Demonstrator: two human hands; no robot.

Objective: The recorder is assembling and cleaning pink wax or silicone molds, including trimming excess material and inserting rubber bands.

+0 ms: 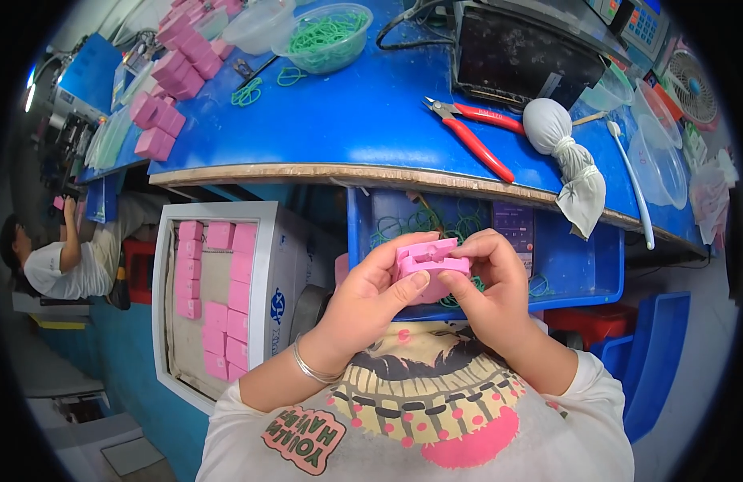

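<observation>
A pink moulded piece (pixel 423 261) with an open gap along its top is held between my two hands. My left hand (pixel 379 297) grips it from the left, thumb across its front. My right hand (pixel 492 289) holds its right side with bent fingers and thumb. Behind and below them, a blue tray (pixel 596 273) holds tangled green cords (pixel 387 229) and a phone-like device (pixel 512 217).
Pink blocks fill a white-rimmed box (pixel 170 265) at lower left and stack (pixel 158 128) on the blue bench (pixel 355 120), beside a green-cord bowl (pixel 323 48), red-handled cutters (pixel 476 140) and a cloth bundle (pixel 564 161). Another person (pixel 58 265) sits far left.
</observation>
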